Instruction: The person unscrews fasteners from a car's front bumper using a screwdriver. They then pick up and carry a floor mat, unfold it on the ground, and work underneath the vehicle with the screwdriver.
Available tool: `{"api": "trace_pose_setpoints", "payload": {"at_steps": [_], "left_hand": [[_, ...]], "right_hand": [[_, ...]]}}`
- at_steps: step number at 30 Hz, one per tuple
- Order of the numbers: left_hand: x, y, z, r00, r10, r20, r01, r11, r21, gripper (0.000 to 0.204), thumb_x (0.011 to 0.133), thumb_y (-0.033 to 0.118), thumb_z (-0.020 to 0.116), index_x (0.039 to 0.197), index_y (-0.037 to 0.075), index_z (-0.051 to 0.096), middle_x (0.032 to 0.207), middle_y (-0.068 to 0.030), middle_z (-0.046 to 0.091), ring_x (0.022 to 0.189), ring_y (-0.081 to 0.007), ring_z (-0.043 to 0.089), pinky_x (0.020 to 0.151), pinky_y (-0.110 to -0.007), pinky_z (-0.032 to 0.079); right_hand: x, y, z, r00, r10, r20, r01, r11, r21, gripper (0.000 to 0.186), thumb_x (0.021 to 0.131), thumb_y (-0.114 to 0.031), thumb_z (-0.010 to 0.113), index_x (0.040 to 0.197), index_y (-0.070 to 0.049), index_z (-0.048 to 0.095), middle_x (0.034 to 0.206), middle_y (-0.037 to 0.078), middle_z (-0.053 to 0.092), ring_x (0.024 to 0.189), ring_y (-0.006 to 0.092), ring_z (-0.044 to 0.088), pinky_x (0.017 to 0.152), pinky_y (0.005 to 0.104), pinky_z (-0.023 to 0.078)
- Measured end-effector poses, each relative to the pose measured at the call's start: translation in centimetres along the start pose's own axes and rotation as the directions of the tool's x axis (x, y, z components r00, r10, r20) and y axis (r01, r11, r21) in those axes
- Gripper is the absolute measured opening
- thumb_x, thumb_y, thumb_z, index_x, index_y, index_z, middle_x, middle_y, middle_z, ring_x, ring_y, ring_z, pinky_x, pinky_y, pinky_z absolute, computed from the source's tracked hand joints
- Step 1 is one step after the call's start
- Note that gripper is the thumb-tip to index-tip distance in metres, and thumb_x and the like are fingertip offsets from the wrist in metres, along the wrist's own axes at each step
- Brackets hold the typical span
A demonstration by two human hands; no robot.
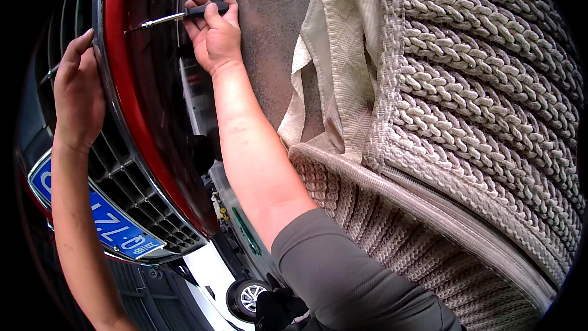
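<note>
Red bodywork (136,104) near screwdriver (182,16), black grille (160,193), beige knitted fabric (478,79)

A vehicle workshop or garage, by all I can see.
On my feed, the front of a red car (135,104) fills the near space, with its dark grille (131,170) and blue number plate (119,224); a screwdriver-like tool (168,19) is in use range of it. Farther off, I make out a white car (208,268) with a silver-spoked wheel (251,297).

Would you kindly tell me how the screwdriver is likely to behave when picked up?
The screwdriver is probably rigid, given its straight, shiny shaft. Its dark handle, thicker than the shaft, may make it handle-heavy.
</note>
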State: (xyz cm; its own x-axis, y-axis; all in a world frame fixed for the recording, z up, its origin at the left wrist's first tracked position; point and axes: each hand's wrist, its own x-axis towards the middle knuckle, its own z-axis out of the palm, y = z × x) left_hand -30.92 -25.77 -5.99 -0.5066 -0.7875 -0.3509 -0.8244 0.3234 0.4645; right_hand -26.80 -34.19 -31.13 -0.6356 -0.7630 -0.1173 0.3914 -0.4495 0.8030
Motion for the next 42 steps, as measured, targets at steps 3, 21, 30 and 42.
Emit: {"api": "trace_pose_setpoints", "payload": {"at_steps": [3,21,30,42], "left_hand": [[0.0,0.1,0.4,0.999,0.038,-0.013,-0.037,0.999,0.027,0.048,0.108,0.037,0.038,0.137,0.001,0.053,0.122,-0.012,0.067,0.111,-0.0193,0.063,0.105,-0.035,0.046],[-0.1,0.8,0.5,0.999,-0.043,0.007,0.043,0.998,0.034,0.046,0.108,0.037,0.041,0.127,0.0,0.06,0.114,-0.0098,0.07,0.107,-0.0179,0.064,0.103,-0.033,0.045],[0.4,0.2,-0.5,0.989,-0.028,0.145,0.029,1.0,-0.009,0.051,0.11,0.039,0.037,0.134,0.0,0.057,0.124,-0.0105,0.067,0.114,-0.0191,0.061,0.11,-0.036,0.04],[0.0,-1.0,-2.0,0.995,0.097,-0.01,-0.096,0.994,0.051,0.051,0.107,0.035,0.039,0.149,0.005,0.042,0.131,-0.0123,0.062,0.12,-0.021,0.059,0.106,-0.035,0.047]], "right_hand": [[0.6,0.0,0.1,1.0,-0.003,-0.02,0.002,0.999,-0.035,0.034,0.108,-0.012,0.046,0.139,-0.021,0.033,0.126,0.014,0.058,0.114,0.0275,0.063,0.101,0.0508,0.054],[0.8,0.2,1.0,0.954,0.049,-0.295,-0.147,0.935,-0.324,0.034,0.103,-0.034,0.06,0.128,-0.017,0.045,0.101,0.009,0.067,0.081,0.02,0.068,0.073,0.0407,0.059],[0.0,0.7,-0.6,1.0,0.008,-0.019,-0.007,0.998,0.065,0.034,0.111,-0.038,0.039,0.143,-0.028,0.037,0.132,0.01,0.059,0.118,0.0264,0.059,0.103,0.049,0.048],[1.1,0.4,0.3,0.986,0.04,-0.162,-0.055,0.995,-0.088,0.027,0.109,-0.037,0.048,0.131,-0.021,0.044,0.115,0.01,0.064,0.101,0.0266,0.068,0.089,0.0458,0.056]]}}
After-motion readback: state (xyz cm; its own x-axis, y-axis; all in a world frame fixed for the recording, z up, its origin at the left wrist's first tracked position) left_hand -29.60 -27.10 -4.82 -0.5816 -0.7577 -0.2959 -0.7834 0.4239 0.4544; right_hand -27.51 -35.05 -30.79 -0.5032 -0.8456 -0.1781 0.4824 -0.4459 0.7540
